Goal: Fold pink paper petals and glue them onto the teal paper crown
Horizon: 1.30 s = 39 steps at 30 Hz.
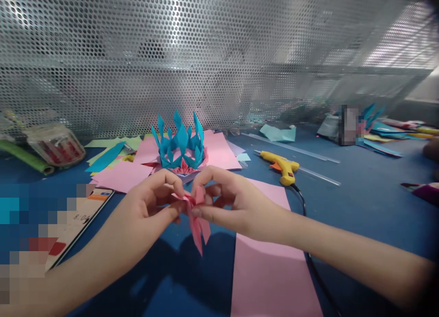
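Observation:
A folded pink paper piece (198,225) with pointed ends hangs between my two hands, above the blue table. My left hand (151,202) pinches its left side between thumb and fingers. On the other side, my right hand (226,200) is closed on the same piece, thumb in front. The fingers hide its upper part. Just beyond the hands stands a blue folded-paper crown (181,141) with tall points and a pink paper piece at its front. A pink paper sheet (270,271) lies under my right forearm.
A yellow glue gun (283,166) with a black cord lies at right, near clear glue sticks (318,176). A phone (82,221) lies at left. Behind are coloured papers (120,173), a jar (56,143), a green roll (25,157) and a perforated metal panel (206,56).

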### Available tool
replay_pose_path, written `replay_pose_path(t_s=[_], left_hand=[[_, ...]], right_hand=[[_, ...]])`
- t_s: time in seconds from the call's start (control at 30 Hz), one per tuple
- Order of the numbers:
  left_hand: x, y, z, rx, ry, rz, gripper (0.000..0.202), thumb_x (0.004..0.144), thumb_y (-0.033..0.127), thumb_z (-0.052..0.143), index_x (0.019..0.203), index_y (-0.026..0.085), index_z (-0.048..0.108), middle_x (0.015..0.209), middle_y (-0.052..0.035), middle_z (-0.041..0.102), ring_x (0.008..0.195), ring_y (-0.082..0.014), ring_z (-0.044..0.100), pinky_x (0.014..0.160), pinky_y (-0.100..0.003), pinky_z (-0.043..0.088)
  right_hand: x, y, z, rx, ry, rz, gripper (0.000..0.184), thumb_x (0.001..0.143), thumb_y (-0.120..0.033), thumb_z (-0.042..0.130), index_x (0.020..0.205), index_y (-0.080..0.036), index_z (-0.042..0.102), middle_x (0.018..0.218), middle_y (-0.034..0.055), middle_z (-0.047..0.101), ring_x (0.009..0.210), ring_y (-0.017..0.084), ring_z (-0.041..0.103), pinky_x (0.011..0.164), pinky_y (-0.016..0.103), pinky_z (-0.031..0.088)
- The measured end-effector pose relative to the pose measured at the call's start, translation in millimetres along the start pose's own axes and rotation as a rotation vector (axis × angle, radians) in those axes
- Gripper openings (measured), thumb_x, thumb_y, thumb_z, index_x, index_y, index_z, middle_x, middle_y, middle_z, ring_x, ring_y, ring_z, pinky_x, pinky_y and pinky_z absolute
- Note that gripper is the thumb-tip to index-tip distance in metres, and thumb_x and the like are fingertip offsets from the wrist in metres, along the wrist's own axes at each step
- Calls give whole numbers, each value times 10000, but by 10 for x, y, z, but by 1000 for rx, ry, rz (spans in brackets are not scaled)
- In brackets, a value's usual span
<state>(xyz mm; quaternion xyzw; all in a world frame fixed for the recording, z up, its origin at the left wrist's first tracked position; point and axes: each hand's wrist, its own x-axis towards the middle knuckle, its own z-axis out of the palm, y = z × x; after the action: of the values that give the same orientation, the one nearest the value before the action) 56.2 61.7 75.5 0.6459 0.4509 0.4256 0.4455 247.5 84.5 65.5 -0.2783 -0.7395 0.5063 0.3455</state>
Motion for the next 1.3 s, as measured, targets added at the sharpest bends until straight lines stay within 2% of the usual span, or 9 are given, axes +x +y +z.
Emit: replay_pose_path(t_s=[0.13, 0.33, 0.47, 0.6, 0.73, 0.9, 1.0, 1.13, 1.3], left_hand=[[-15, -30, 6, 22, -10, 13, 143, 762, 181, 640, 649, 234, 571, 680, 62, 636, 680, -110, 658, 662, -186, 551], [-53, -47, -14, 29, -79, -39, 37, 775, 210, 701, 759, 241, 689, 778, 33, 749, 781, -156, 739, 728, -219, 586], [4, -47, -27, -5, -80, -51, 50, 747, 212, 720, 708, 242, 709, 787, 31, 772, 760, -144, 751, 718, -188, 587], [22, -94, -67, 78, -43, -32, 80, 737, 191, 710, 683, 249, 715, 754, 37, 762, 724, -136, 736, 680, -170, 574], [-16, -129, -82, 105, -48, -36, 105, 783, 190, 673, 702, 249, 704, 814, 34, 767, 773, -150, 745, 739, -197, 583], [-60, -108, -36, 175, -7, 50, 161, 790, 158, 625, 681, 255, 691, 846, 23, 742, 840, -158, 725, 739, -197, 596], [-69, -98, -18, 197, 26, 70, 155, 798, 191, 636, 687, 272, 707, 937, 7, 753, 919, -182, 716, 745, -207, 604], [-59, -86, -5, 210, 58, 77, 163, 777, 172, 628, 688, 280, 712, 793, 9, 739, 795, -185, 712, 715, -228, 604], [-68, -76, -1, 182, 78, 47, 129, 775, 196, 638, 698, 266, 714, 772, 24, 754, 765, -169, 728, 725, -222, 596]], right_hand=[[-28, -3, 42, 43, 15, 57, 240, 813, -193, 693, 880, -225, 465, 773, -63, 482, 643, 85, 451, 522, 188, 377], [-17, 13, 15, 56, -6, 64, 207, 821, -263, 747, 877, -204, 557, 766, -47, 544, 628, 78, 492, 522, 184, 412], [21, 66, -31, 72, 35, 128, 240, 793, -277, 785, 915, -208, 590, 680, -69, 546, 553, 88, 536, 482, 198, 452], [28, 87, -6, 11, 90, 83, 149, 823, -263, 737, 892, -191, 627, 751, -34, 613, 652, 106, 602, 603, 232, 515], [1, 75, 48, -60, 148, 82, 141, 842, -275, 714, 936, -186, 659, 843, 3, 676, 767, 125, 639, 678, 239, 534], [-27, 85, 95, -193, 177, -27, 141, 866, -232, 652, 992, -168, 648, 809, 9, 699, 677, 112, 625, 667, 245, 542], [-30, 104, 114, -286, 205, -104, 131, 860, -190, 624, 984, -173, 663, 825, 20, 733, 712, 125, 667, 704, 250, 565], [-35, 118, 134, -410, 293, -181, 207, 852, -148, 598, 1026, -187, 703, 824, 9, 753, 727, 129, 698, 727, 239, 580], [-56, 112, 141, -422, 306, -161, 224, 896, -235, 617, 1095, -200, 713, 839, 15, 759, 738, 141, 717, 699, 239, 596]])
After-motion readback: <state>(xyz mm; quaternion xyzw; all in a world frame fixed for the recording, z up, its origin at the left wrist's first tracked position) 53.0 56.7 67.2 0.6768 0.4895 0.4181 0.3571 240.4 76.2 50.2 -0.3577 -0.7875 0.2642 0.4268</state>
